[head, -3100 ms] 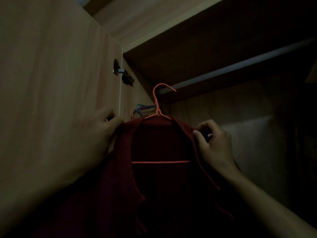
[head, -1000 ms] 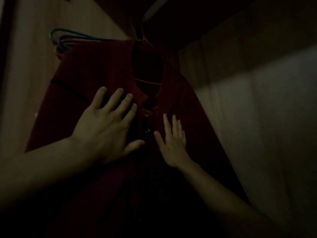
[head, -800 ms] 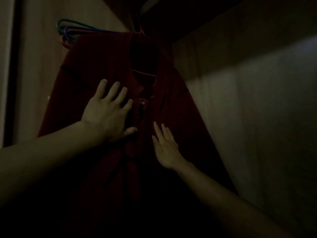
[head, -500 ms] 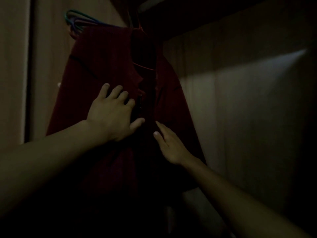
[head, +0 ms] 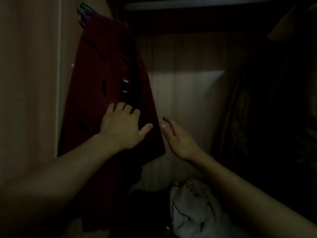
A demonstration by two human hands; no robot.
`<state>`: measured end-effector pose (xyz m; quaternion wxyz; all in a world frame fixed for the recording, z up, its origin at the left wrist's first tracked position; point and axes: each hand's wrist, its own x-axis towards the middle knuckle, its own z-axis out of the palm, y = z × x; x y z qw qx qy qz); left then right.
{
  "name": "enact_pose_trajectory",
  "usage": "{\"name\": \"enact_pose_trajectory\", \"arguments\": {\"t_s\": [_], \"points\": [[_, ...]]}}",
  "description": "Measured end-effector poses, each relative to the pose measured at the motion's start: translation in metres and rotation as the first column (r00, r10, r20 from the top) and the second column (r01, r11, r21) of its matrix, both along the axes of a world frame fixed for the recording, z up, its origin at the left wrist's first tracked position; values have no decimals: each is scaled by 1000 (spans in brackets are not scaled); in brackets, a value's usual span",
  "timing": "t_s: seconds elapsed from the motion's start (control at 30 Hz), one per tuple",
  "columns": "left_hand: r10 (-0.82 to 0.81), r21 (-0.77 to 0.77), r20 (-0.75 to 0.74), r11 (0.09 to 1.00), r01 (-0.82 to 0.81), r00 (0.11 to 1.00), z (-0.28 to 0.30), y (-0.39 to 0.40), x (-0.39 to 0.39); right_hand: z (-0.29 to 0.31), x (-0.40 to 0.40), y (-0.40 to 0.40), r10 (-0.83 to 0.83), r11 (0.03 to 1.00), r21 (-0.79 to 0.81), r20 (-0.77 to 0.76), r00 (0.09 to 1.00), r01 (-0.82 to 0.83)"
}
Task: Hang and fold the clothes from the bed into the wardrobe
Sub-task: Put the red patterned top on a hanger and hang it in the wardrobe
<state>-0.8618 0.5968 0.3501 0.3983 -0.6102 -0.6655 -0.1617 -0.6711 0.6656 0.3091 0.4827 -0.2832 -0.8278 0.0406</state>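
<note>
1. Hanging at the far left of the dim wooden wardrobe (head: 188,86), the dark red collared shirt (head: 103,79) drapes down beside the wardrobe's left side panel, with its collar near the top.
2. Your left hand (head: 122,127) rests flat on the shirt's front, low on the cloth; the fingers are bent only a little, the thumb is spread to the right, and the grip has hold of nothing.
3. Your right hand (head: 178,140) hangs just right of the shirt's right edge, fingers loosely extended toward the pale back panel, its grip wide and empty.
4. Teal and purple wire hangers (head: 84,10) peek out above the shirt's left shoulder.
5. Near you, at the bottom of the wardrobe, a crumpled white cloth (head: 192,208) lies beside darker items too dim to make out.
</note>
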Motion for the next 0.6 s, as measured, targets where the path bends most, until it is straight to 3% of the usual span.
{"name": "enact_pose_trajectory", "arguments": {"t_s": [0.17,0.27,0.6], "points": [[-148,-146,109,976,163,983,-58,-17,11,-31,31,-58,-185,977,-90,72,980,191],[-194,-159,195,961,226,961,-69,-36,19,-34,55,-93,-293,952,-49,131,947,301],[-273,-142,148,945,294,950,-79,-120,64,-43,117,-200,-426,901,38,268,864,432]]}}
